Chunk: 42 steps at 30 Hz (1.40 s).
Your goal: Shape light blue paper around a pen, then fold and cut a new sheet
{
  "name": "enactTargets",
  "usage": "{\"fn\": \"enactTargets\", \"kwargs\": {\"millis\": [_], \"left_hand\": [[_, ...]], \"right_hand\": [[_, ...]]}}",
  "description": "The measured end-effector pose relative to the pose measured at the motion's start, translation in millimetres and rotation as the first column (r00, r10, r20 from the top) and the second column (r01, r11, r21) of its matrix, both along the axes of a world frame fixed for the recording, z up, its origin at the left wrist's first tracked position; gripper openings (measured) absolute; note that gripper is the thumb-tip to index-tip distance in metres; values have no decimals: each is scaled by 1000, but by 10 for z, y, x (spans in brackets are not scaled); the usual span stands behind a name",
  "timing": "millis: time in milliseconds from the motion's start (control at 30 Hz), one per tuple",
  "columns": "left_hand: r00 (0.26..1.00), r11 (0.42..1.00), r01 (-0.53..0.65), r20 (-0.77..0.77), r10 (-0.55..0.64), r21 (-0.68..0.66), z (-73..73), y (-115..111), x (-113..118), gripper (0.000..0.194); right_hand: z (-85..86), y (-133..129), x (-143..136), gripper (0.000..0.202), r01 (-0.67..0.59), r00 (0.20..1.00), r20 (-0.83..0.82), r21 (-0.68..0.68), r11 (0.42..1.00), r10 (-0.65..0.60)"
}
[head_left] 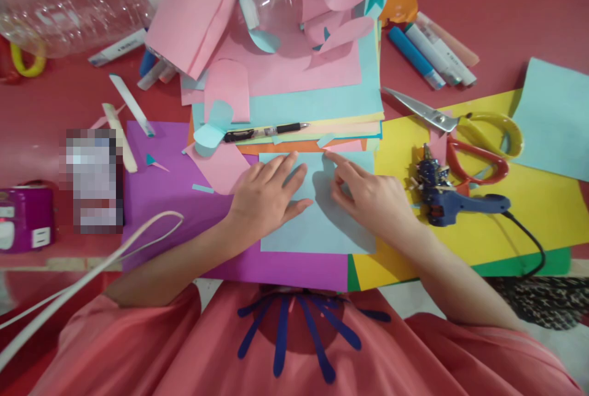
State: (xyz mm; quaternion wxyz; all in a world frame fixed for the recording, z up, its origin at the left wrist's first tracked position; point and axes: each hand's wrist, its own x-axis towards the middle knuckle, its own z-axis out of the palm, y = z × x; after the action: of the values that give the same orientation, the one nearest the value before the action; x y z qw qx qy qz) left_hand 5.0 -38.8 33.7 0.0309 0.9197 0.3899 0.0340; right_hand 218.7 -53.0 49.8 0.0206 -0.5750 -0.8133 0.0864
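Note:
A light blue sheet of paper (317,233) lies flat in front of me, over a purple sheet (294,270) and a yellow sheet (396,261). My left hand (271,193) rests on its left part, fingers stretched out and a little apart, holding nothing. On the right part, my right hand (363,190) has its index finger extended to the paper's far edge, while the other fingers curl loosely. No object shows in it. Just beyond the paper, a black pen (267,132) lies across a stack of coloured sheets (294,107).
To the right are scissors (432,115) and a blue glue gun (451,199) with a black cord. Markers (418,58), a pink paper-wrapped roll (196,12) and plastic bottles (87,12) lie at the back. A phone (94,181) and a purple device (27,218) sit left, near a white cable (92,279).

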Motion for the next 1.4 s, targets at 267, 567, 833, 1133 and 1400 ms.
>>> {"fn": "enactTargets", "kwargs": {"millis": [267, 567, 833, 1133, 1400], "left_hand": [[988, 991, -135, 75, 133, 17, 121, 137, -243, 46], [980, 982, -187, 75, 185, 24, 157, 178, -309, 43], [979, 979, -191, 80, 186, 65, 149, 189, -292, 39], [991, 990, -136, 26, 134, 50, 9, 145, -228, 42], [992, 980, 55, 101, -75, 191, -151, 59, -122, 44]], "right_hand": [[11, 0, 208, 40, 197, 980, -35, 65, 978, -195], [22, 19, 302, 36, 290, 957, -52, 91, 953, -286], [5, -13, 260, 33, 206, 975, 70, 64, 976, -211], [-72, 23, 279, 31, 169, 981, 86, 70, 983, -175], [-78, 31, 265, 43, 107, 991, 76, 52, 993, -111]]}}
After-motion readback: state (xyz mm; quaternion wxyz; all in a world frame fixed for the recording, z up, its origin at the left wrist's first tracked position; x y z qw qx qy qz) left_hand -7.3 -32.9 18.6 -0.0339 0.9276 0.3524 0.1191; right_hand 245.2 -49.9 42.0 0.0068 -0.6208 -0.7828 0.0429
